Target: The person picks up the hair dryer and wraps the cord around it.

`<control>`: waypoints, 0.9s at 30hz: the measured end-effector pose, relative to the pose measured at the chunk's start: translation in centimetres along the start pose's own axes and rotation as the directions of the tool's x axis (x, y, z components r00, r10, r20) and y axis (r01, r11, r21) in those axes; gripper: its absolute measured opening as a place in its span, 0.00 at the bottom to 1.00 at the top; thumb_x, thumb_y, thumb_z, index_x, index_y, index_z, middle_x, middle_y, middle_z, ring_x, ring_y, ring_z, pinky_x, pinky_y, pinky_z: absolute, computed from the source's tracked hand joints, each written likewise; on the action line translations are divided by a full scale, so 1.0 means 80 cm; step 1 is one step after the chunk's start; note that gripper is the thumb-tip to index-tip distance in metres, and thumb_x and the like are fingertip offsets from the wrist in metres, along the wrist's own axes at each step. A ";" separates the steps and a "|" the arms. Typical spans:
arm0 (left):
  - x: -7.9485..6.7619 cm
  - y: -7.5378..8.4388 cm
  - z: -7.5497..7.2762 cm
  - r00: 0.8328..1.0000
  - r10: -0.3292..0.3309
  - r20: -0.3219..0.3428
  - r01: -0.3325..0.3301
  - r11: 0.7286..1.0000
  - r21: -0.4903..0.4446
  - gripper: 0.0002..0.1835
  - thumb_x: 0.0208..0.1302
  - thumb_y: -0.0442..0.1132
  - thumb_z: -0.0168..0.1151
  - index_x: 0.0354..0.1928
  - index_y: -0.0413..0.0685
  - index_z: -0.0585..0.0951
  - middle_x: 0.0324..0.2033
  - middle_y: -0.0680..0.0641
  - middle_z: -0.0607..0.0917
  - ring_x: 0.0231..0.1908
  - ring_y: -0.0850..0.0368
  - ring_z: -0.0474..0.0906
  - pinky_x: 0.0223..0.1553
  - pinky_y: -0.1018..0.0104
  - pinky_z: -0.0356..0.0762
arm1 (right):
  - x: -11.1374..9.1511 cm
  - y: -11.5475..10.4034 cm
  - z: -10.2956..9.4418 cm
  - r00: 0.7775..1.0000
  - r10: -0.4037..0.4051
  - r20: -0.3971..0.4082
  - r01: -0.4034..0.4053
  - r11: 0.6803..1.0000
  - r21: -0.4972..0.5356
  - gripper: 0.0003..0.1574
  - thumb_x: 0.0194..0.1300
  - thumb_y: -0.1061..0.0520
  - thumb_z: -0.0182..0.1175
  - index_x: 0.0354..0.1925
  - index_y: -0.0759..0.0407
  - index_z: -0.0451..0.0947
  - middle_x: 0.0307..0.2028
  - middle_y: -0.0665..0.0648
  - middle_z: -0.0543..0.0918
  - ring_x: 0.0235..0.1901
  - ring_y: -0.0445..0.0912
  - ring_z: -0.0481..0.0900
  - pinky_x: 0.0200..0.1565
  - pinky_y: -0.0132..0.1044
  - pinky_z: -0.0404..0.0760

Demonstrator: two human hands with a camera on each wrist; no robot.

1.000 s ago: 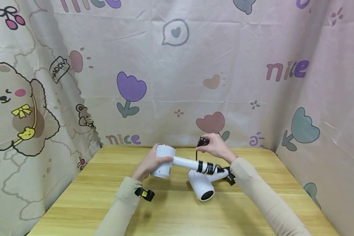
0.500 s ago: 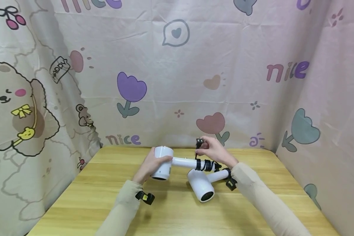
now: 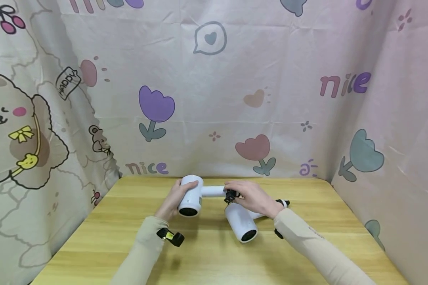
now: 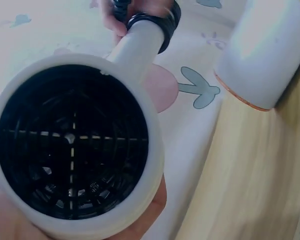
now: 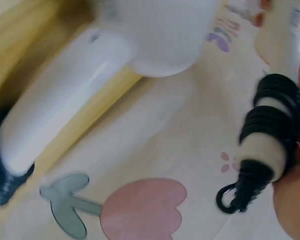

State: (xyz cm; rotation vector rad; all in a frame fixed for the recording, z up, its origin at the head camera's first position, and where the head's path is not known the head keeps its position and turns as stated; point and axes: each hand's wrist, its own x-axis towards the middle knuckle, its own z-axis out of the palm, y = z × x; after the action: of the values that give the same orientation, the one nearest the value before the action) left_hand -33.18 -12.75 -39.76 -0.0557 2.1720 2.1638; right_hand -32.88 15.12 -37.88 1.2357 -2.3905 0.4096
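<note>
My left hand (image 3: 172, 202) grips the barrel of a white hair dryer (image 3: 191, 194), held above the table with its handle pointing right. In the left wrist view its round end shows a dark grille (image 4: 72, 140). Black cord (image 5: 270, 120) is wound round the handle, which ends in a hanging loop. At that handle, my right hand (image 3: 251, 196) pinches the black plug (image 3: 230, 196) of the cord; its fingers partly cover the windings. Just beneath lies a second white hair dryer (image 3: 240, 223) on the table, its handle partly hidden behind the right hand and wrist.
The wooden table (image 3: 128, 245) reaches back to a printed cloth curtain (image 3: 199, 99), which also hangs along both sides. A black wrist camera (image 3: 171, 236) is strapped to the left sleeve.
My right hand has come down and to the left with the plug, from above the handle to against it. The held hair dryer has shifted slightly left; the second one stays put.
</note>
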 end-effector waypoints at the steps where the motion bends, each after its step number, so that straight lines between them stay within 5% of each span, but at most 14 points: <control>1: 0.000 0.000 -0.001 1.000 -0.010 0.008 0.010 1.000 -0.017 0.38 0.63 0.55 0.63 0.64 0.41 0.59 0.48 0.38 0.75 0.31 0.54 0.81 0.32 0.63 0.84 | 0.000 0.000 0.003 0.999 -0.040 -0.019 0.039 0.998 -0.056 0.28 0.59 0.60 0.70 0.58 0.52 0.78 0.56 0.53 0.83 0.56 0.46 0.81 0.57 0.43 0.81; 5: 0.001 -0.001 -0.006 0.997 -0.053 0.054 0.056 0.997 -0.057 0.38 0.63 0.56 0.62 0.65 0.43 0.58 0.46 0.40 0.77 0.32 0.54 0.82 0.33 0.63 0.85 | -0.001 0.003 0.012 0.985 -0.159 -0.075 0.141 0.969 -0.201 0.32 0.54 0.59 0.73 0.59 0.53 0.77 0.57 0.55 0.82 0.56 0.49 0.80 0.57 0.45 0.81; 8: 0.002 -0.003 -0.012 0.992 -0.071 0.109 0.076 0.996 -0.048 0.39 0.65 0.57 0.59 0.68 0.47 0.56 0.48 0.40 0.76 0.32 0.54 0.82 0.33 0.62 0.84 | -0.002 0.005 0.016 0.980 -0.174 -0.092 0.153 0.968 -0.198 0.31 0.55 0.60 0.72 0.57 0.52 0.78 0.55 0.54 0.83 0.54 0.49 0.81 0.54 0.45 0.83; 12: 0.002 -0.003 -0.021 0.976 -0.053 0.211 0.062 0.997 -0.035 0.39 0.68 0.59 0.52 0.74 0.58 0.50 0.62 0.37 0.67 0.39 0.53 0.79 0.36 0.60 0.84 | -0.004 0.008 0.021 0.996 -0.058 -0.075 0.056 0.998 -0.025 0.26 0.56 0.57 0.72 0.54 0.49 0.79 0.51 0.50 0.85 0.49 0.44 0.83 0.50 0.41 0.84; 15: -0.004 -0.001 -0.031 0.951 -0.015 0.308 0.032 0.998 -0.050 0.39 0.71 0.59 0.47 0.77 0.63 0.45 0.72 0.39 0.53 0.48 0.50 0.75 0.44 0.55 0.83 | -0.004 0.008 0.025 0.995 0.094 -0.026 -0.089 0.984 0.156 0.24 0.57 0.55 0.71 0.52 0.46 0.79 0.47 0.47 0.86 0.45 0.41 0.84 0.47 0.39 0.84; 20: -0.014 -0.006 -0.042 0.919 0.088 0.383 -0.075 0.996 -0.048 0.38 0.71 0.48 0.53 0.76 0.58 0.47 0.71 0.41 0.56 0.61 0.48 0.66 0.67 0.43 0.67 | -0.001 0.009 0.029 0.962 0.268 0.057 -0.271 0.894 0.357 0.22 0.57 0.52 0.71 0.51 0.41 0.79 0.43 0.46 0.86 0.41 0.40 0.82 0.43 0.35 0.80; 23: -0.016 -0.009 -0.043 0.927 0.159 0.339 -0.172 0.985 0.008 0.43 0.63 0.40 0.64 0.74 0.55 0.51 0.67 0.40 0.63 0.66 0.45 0.63 0.71 0.42 0.57 | 0.003 0.008 0.029 0.940 0.316 0.126 -0.336 0.810 0.481 0.20 0.60 0.53 0.69 0.51 0.44 0.79 0.39 0.48 0.86 0.37 0.41 0.82 0.39 0.34 0.79; 27: -0.014 -0.011 -0.043 0.945 0.235 0.229 -0.264 0.959 0.105 0.48 0.53 0.35 0.73 0.72 0.55 0.56 0.64 0.41 0.70 0.65 0.44 0.66 0.70 0.46 0.60 | 0.011 0.003 0.031 0.909 0.349 0.228 -0.413 0.682 0.604 0.20 0.62 0.52 0.68 0.52 0.49 0.79 0.37 0.52 0.87 0.36 0.44 0.84 0.36 0.36 0.79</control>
State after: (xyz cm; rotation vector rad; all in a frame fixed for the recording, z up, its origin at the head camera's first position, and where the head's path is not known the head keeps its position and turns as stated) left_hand -32.07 -16.24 -40.58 0.4646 2.2946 2.0196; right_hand -34.11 13.55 -39.59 0.9808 -2.6892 1.4412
